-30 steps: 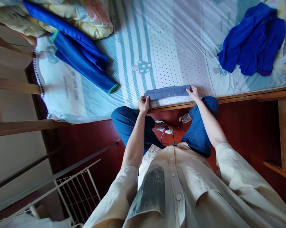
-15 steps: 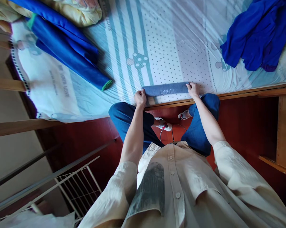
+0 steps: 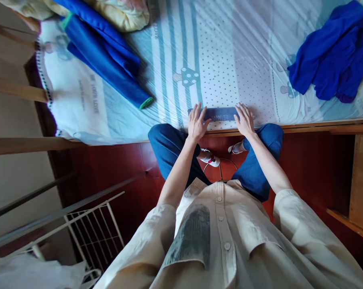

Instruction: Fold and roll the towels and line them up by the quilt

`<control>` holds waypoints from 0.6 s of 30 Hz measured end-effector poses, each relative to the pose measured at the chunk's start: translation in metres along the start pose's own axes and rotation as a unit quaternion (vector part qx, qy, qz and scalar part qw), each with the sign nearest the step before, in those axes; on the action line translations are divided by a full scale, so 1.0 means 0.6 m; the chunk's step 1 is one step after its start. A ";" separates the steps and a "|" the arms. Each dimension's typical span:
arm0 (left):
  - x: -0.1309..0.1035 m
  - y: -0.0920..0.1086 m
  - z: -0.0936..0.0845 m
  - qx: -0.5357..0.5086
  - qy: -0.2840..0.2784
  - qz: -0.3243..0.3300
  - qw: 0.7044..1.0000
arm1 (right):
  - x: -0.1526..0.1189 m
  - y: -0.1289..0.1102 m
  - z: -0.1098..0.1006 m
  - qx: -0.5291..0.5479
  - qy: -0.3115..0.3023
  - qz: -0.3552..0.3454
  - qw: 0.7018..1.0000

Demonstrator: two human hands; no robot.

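A long, narrow folded grey-blue towel (image 3: 222,114) with "HAPPY LIFE" lettering lies along the near edge of the bed. Over its left end rests my left hand (image 3: 196,123), fingers spread and palm down. My right hand (image 3: 244,118) lies flat on its right end with the fingers stretched out. Both hands cover the towel's ends, so those parts are hidden. Beneath it is the patterned bed sheet (image 3: 217,76), with dots, stripes and mushroom prints.
Rolled blue cloth (image 3: 109,68) with green edging lies on the left of the bed, by a yellow quilt (image 3: 124,14). A crumpled blue garment (image 3: 332,52) lies at right. A white wire rack (image 3: 94,237) stands at lower left, and a wooden panel (image 3: 362,180) at right.
Both hands have let go of their pinch on the towel's ends and now lie spread on top of it, closer together. The view has shifted slightly left.
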State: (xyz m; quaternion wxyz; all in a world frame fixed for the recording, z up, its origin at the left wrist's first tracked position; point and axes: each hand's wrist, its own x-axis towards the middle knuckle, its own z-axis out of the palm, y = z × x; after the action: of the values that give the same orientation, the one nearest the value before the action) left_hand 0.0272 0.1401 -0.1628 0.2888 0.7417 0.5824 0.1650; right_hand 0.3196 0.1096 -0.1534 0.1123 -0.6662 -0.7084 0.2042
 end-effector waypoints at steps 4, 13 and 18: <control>0.008 -0.018 0.020 0.006 -0.030 -0.018 0.999 | -0.003 -0.016 0.014 -0.006 -0.033 -0.002 0.999; 0.006 0.011 0.027 -0.062 0.084 -0.071 0.992 | 0.081 -0.019 -0.022 -0.032 -0.072 0.036 0.996; -0.011 0.047 0.035 -0.138 0.139 -0.063 0.978 | 0.140 -0.117 -0.021 -0.005 -0.112 -0.031 0.993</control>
State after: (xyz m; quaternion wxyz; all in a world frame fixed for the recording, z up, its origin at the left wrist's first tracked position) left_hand 0.0593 0.1243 -0.1608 0.3145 0.6258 0.6344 0.3271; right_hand 0.2545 0.1926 -0.1207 0.0356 -0.6174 -0.7378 0.2707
